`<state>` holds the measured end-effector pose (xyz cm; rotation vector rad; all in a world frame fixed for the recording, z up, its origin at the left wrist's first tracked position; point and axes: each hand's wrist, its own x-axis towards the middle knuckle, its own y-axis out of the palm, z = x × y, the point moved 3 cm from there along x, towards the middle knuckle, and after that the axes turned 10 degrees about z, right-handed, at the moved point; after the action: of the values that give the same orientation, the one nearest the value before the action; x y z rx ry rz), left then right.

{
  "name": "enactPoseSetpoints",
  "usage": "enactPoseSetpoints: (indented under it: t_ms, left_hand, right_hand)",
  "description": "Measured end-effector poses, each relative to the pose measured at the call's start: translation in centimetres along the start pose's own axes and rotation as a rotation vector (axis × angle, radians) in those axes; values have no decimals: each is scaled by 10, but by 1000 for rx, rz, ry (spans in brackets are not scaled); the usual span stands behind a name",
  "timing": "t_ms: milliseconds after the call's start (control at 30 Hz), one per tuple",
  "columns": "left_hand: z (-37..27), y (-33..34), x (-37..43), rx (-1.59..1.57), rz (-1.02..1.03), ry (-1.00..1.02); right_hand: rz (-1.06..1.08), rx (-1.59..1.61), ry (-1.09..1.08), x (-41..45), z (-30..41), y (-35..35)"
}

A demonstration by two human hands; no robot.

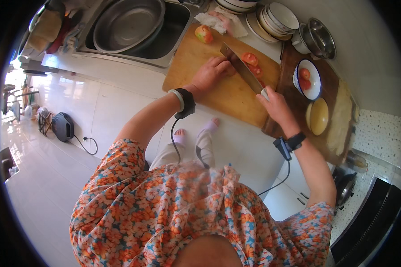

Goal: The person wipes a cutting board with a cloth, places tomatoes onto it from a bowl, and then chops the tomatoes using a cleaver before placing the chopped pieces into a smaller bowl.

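Note:
My right hand [273,104] grips the pale handle of a broad-bladed kitchen knife [243,70], its blade slanting up and left over a wooden cutting board [193,56]. Close to the blade's left side, my left hand [214,73] rests on the board with fingers curled; whether something lies beneath them is hidden. Cut tomato pieces [250,60] lie along the blade's right side, partly covered by it. A tomato [204,34], red with a greenish part, sits near the board's upper left corner.
Right of the board stand a blue-rimmed enamel bowl [315,80] holding tomatoes and a yellowish bowl [318,116]. Stacked bowls [282,16], metal bowls [321,38] and a crumpled cloth [210,21] lie beyond. At upper left, a large metal basin [128,25] rests in the sink [178,43].

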<state>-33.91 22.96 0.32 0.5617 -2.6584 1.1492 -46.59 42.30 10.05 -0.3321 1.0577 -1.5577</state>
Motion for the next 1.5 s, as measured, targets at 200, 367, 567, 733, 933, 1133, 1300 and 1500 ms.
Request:
enactPoseSetpoints:
  t_ms: [200,367,567,733,933,1133,1300,1500]
  left_hand:
    - [5,6,-1,22,-43,32]
    - [-12,14,8,54,51,16]
    - [-11,5,8,89,47,50]
    - [-6,3,4,142,-5,27]
    - [1,6,0,174,10,78]
    - [-6,6,3,102,25,40]
    - [-8,4,7,150,9,54]
    - [-12,1,10,156,-34,69]
  right_hand:
    - [67,45,-33,29,-15,3]
    - [37,62,-49,52,-51,31]
    - [-53,143,-66,57,-43,32]
    - [-69,207,-61,43,-18,4]
    - [176,10,42,19,-3,-12]
    - [88,164,51,28,-25,12]
    - [-40,-20,-108,63,-26,43]
    - [-100,88,-95,53,-31,38]
